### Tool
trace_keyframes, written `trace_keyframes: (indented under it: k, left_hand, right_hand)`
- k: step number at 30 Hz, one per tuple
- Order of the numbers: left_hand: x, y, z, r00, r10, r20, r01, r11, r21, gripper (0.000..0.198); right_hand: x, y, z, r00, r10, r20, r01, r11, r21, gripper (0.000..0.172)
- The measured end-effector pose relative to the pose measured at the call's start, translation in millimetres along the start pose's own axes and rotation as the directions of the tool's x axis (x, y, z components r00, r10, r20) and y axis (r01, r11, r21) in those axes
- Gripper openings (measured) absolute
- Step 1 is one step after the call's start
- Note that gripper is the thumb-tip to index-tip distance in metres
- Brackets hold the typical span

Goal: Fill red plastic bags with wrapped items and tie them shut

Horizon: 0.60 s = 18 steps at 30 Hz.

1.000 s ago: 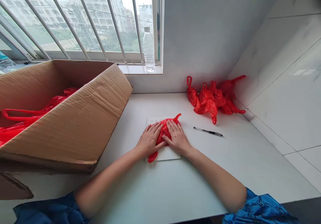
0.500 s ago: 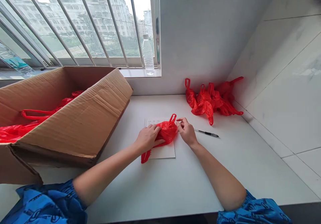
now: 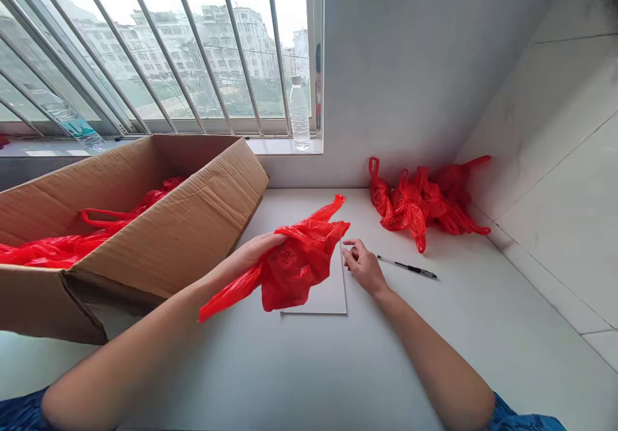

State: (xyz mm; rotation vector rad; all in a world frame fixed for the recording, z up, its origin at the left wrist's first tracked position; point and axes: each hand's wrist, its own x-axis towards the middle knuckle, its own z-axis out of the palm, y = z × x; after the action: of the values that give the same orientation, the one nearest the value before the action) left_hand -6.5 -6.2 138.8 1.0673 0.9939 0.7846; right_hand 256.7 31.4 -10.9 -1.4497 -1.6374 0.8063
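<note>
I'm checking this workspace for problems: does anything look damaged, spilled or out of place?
Only the cardboard box stands out slightly: creases cross its right side, making it look worn. I see no spill.

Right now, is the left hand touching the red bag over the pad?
Touching. The head view shows the left hand meeting the red bag at its upper left edge, the fingers out of sight behind the plastic.
</note>
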Motion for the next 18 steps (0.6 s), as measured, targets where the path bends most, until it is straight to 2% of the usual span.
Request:
trace_keyframes:
  k: [3, 6, 9, 11, 13, 15, 18]
  left_hand:
    - [-29, 5, -11.9, 0.998, -0.070, -0.005, 0.069, 0.994, -0.081, 0.031]
    - [-56, 9, -27.6, 0.999, -0.038, 0.026, 0.040, 0.994, -0.099, 0.034]
    - [-78, 8, -39.2, 0.997, -0.035, 0.075, 0.038, 0.998, -0.043, 0.034]
    - [-84, 3, -43.2, 0.994, -0.027, 0.104, 0.023, 0.999, 0.038, 0.034]
    - [-81, -4, -45.0, 0.991, 0.045, 0.125, -0.061, 0.990, 0.128, 0.031]
    - [-68, -15, -44.8, 0.974, 0.176, 0.142, -0.206, 0.950, 0.234, 0.027]
    - [-35, -35, -40.8, 0.903, 0.399, 0.160, -0.426, 0.781, 0.457, 0.021]
  right_hand:
    - [-2, 5, 3, 0.999, -0.026, 0.033, 0.028, 0.997, -0.073, 0.039]
    - [-5, 13, 6, 0.998, -0.022, 0.058, 0.029, 0.993, -0.115, 0.042]
    - [-7, 23, 9, 0.996, -0.021, 0.088, 0.034, 0.990, -0.139, 0.048]
    - [-8, 28, 12, 0.994, -0.018, 0.107, 0.035, 0.987, -0.156, 0.049]
    - [-10, 30, 13, 0.994, -0.009, 0.108, 0.029, 0.982, -0.188, 0.048]
    - [-12, 32, 15, 0.995, -0.006, 0.098, 0.028, 0.975, -0.222, 0.045]
    - [-12, 35, 17, 0.997, -0.024, 0.079, 0.044, 0.963, -0.265, 0.042]
